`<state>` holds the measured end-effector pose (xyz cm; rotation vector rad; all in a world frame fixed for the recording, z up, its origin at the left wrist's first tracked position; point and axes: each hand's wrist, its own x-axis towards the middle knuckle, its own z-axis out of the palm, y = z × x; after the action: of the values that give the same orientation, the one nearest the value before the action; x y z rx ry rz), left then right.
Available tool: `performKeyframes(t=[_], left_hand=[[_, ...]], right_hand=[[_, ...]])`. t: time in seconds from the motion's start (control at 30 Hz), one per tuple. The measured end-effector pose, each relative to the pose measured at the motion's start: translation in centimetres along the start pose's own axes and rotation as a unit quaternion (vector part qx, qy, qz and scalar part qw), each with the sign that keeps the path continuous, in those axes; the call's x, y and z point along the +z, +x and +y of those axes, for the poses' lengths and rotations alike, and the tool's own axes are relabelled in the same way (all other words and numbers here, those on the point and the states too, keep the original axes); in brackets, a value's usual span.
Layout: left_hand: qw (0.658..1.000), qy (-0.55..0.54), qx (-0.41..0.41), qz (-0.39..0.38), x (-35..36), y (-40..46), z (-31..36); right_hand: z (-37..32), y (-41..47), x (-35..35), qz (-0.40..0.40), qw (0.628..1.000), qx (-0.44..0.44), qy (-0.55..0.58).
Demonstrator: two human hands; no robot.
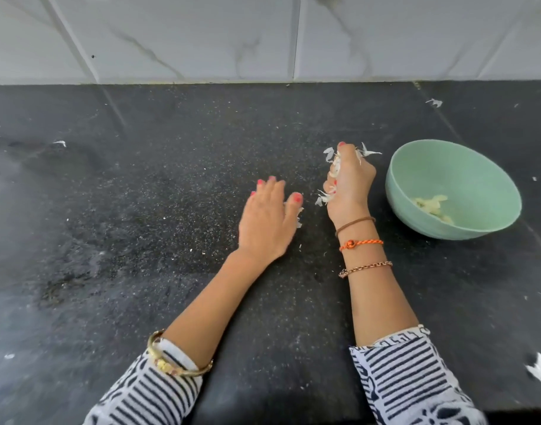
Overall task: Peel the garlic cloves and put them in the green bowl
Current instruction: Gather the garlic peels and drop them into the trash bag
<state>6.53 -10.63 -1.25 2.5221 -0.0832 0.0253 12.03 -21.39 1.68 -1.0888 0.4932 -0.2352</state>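
The green bowl stands on the black counter at the right, tilted toward me, with several peeled pale garlic cloves inside. My right hand, just left of the bowl, grips a bunch of white garlic skins that stick out above and below its curled fingers. My left hand lies flat on the counter with straight fingers, touching a few skin scraps beside its thumb.
The black speckled counter runs back to a white marble-tiled wall. Stray skin flakes lie at the far right, the near right and the far left.
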Motion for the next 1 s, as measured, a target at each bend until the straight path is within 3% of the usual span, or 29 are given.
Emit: performKeyframes(t=[0.17,0.27,0.4,0.53,1.0], left_hand=[[0.988,0.018,0.135,-0.067,0.5,-1.3,0.4],[0.985,-0.018,0.167,-0.035,-0.6,-1.4,-0.3],[0.961,0.160,0.223,-0.025,-1.3,1.0,-1.2],[0.935,0.213,0.284,-0.011,-1.6,2.8,-0.7],[0.924,0.327,0.191,-0.047,-1.2,2.4,0.9]], right_hand=[[-0.2,-0.2,0.0,0.011,0.999,0.020,0.027],[-0.4,-0.2,0.0,0.013,0.999,0.028,0.031],[-0.5,-0.2,-0.2,0.009,1.000,0.013,0.026],[-0.4,-0.2,-0.2,0.005,1.000,0.015,0.013],[0.0,-1.2,0.0,-0.019,0.999,0.023,-0.031]])
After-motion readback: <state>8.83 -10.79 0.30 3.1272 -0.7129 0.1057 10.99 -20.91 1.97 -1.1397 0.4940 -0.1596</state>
